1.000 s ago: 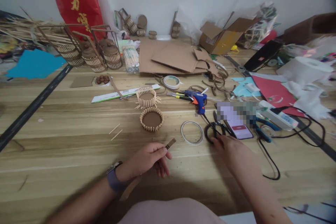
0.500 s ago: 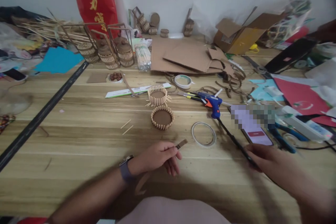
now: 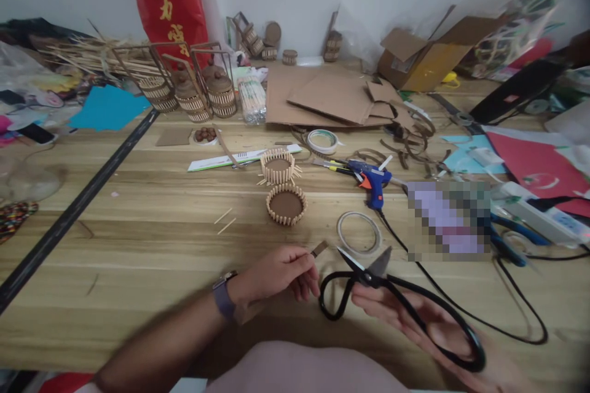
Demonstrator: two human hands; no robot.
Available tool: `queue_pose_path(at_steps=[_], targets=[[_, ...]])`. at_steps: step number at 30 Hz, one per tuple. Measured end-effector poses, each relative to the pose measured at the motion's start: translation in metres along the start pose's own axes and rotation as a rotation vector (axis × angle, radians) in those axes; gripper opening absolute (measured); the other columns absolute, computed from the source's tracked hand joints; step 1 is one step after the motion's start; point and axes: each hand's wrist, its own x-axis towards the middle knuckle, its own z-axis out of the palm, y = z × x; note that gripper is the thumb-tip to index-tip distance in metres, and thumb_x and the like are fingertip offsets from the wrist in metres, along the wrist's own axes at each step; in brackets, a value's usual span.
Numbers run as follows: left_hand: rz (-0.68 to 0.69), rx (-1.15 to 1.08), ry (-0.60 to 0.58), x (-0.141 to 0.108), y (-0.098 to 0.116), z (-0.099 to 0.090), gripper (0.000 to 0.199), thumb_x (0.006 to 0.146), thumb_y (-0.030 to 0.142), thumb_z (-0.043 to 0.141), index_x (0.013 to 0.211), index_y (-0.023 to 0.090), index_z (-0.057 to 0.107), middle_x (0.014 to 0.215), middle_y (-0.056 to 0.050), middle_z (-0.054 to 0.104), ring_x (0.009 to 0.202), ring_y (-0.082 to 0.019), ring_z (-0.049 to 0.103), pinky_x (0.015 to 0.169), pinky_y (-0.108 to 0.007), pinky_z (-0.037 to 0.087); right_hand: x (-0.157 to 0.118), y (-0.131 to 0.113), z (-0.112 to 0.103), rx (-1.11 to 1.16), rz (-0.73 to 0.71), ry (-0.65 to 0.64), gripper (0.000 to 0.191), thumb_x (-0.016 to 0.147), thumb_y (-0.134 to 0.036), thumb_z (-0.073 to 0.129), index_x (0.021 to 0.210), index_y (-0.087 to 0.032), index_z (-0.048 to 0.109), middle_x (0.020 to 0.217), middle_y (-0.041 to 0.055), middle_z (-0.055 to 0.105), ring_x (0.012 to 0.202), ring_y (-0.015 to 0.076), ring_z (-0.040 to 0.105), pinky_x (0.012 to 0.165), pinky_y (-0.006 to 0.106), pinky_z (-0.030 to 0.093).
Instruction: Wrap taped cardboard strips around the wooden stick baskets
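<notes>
Between the thumb and fingers of my left hand is a narrow brown strip, its end poking out to the right. My right hand holds black-handled scissors, its thumb lying across one handle loop. The blades are spread and point up and left, close to the strip but apart from it. Just beyond my left hand stands a round brown tray edged with short upright sticks. Behind it is a second stick-walled ring, with a few sticks jutting out around its base.
A tape roll lies beyond the scissors. Farther right are a blue glue gun, its cord, and a blurred-out phone. Two loose sticks lie left. Small lidded baskets, cardboard sheets and an open box stand behind.
My right hand has come in from the right, bringing the scissors with blades spread beside my left hand. My left hand stays nearly in place with the strip.
</notes>
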Motion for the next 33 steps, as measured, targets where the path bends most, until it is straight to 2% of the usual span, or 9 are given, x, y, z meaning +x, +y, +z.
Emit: queue_pose_path(at_steps=[4, 7, 11, 13, 16, 19, 22, 27, 33], targets=[[0.054, 0.09, 0.04, 0.001, 0.0, 0.003, 0.062, 0.08, 0.077, 0.052, 0.078, 0.015, 0.058, 0.074, -0.003, 0.061, 0.061, -0.012, 0.057, 0.059, -0.025, 0.048, 0.011, -0.011, 0.017, 0.258, 0.088, -0.114, 0.072, 0.063, -0.069, 0.073, 0.12, -0.025, 0.07, 0.136, 0.0163, 0.062, 0.132, 0.0361, 0.051, 0.113, 0.052, 0.031], [0.066, 0.137, 0.049, 0.0, -0.002, 0.007, 0.063, 0.082, 0.077, 0.049, 0.073, 0.015, 0.057, 0.072, -0.003, 0.061, 0.065, -0.014, 0.059, 0.066, -0.026, 0.049, 0.019, -0.019, 0.035, 0.235, 0.074, -0.165, 0.061, 0.07, -0.064, 0.071, 0.117, -0.025, 0.069, 0.13, 0.0155, 0.064, 0.126, 0.034, 0.056, 0.111, 0.053, 0.033], [0.096, 0.174, 0.061, -0.001, -0.004, 0.01, 0.058, 0.087, 0.072, 0.048, 0.072, 0.016, 0.057, 0.074, -0.005, 0.064, 0.072, -0.017, 0.063, 0.072, -0.028, 0.049, 0.032, -0.019, 0.055, 0.105, -0.099, -0.155, 0.05, 0.069, -0.053, 0.074, 0.108, -0.023, 0.065, 0.116, 0.0122, 0.066, 0.11, 0.0303, 0.06, 0.103, 0.048, 0.042], [0.115, 0.164, 0.075, -0.001, -0.004, 0.011, 0.056, 0.088, 0.069, 0.047, 0.077, 0.016, 0.059, 0.076, -0.005, 0.064, 0.073, -0.017, 0.063, 0.072, -0.029, 0.05, 0.036, -0.012, 0.054, 0.059, -0.145, -0.068, 0.046, 0.073, -0.055, 0.071, 0.108, -0.026, 0.061, 0.106, 0.0088, 0.065, 0.091, 0.0236, 0.061, 0.085, 0.039, 0.05], [0.086, 0.161, 0.129, -0.002, -0.002, 0.008, 0.054, 0.09, 0.067, 0.047, 0.08, 0.015, 0.06, 0.069, -0.002, 0.061, 0.059, -0.012, 0.057, 0.058, -0.024, 0.046, 0.035, 0.0, 0.042, 0.003, -0.158, 0.026, 0.062, 0.071, -0.058, 0.071, 0.123, -0.034, 0.05, 0.092, 0.0033, 0.061, 0.067, 0.0166, 0.054, 0.058, 0.027, 0.047], [0.011, 0.166, 0.158, -0.003, -0.001, 0.005, 0.052, 0.091, 0.063, 0.045, 0.083, 0.014, 0.061, 0.056, 0.003, 0.054, 0.043, -0.008, 0.043, 0.044, -0.021, 0.034, 0.026, 0.0, 0.031, -0.192, -0.121, 0.092, 0.065, 0.077, -0.058, 0.066, 0.133, -0.032, 0.046, 0.092, 0.0049, 0.061, 0.076, 0.0205, 0.058, 0.067, 0.032, 0.051], [-0.014, 0.111, 0.132, -0.004, 0.0, 0.005, 0.054, 0.091, 0.063, 0.043, 0.098, 0.013, 0.062, 0.05, 0.006, 0.051, 0.037, -0.007, 0.039, 0.039, -0.019, 0.031, 0.017, -0.013, 0.032, -0.402, -0.1, 0.087, 0.056, 0.077, -0.06, 0.064, 0.121, -0.026, 0.056, 0.1, 0.0079, 0.063, 0.089, 0.0255, 0.06, 0.079, 0.036, 0.052], [-0.027, 0.084, 0.081, -0.007, 0.002, 0.007, 0.056, 0.092, 0.063, 0.042, 0.109, 0.013, 0.06, 0.046, 0.007, 0.051, 0.033, -0.008, 0.04, 0.035, -0.018, 0.032, 0.017, -0.034, 0.045, -0.612, -0.038, 0.05, 0.045, 0.076, -0.062, 0.064, 0.099, -0.024, 0.057, 0.074, -0.002, 0.051, 0.066, 0.0172, 0.049, 0.059, 0.027, 0.044], [-0.019, 0.148, 0.084, -0.012, 0.006, 0.01, 0.046, 0.098, 0.053, 0.039, 0.108, 0.014, 0.06, 0.042, 0.008, 0.047, 0.031, -0.007, 0.036, 0.035, -0.017, 0.028, 0.026, -0.037, 0.053, -0.632, -0.037, 0.016, 0.049, 0.079, -0.07, 0.055, 0.09, -0.023, 0.053, 0.075, -0.001, 0.053, 0.067, 0.0176, 0.048, 0.059, 0.027, 0.038]])
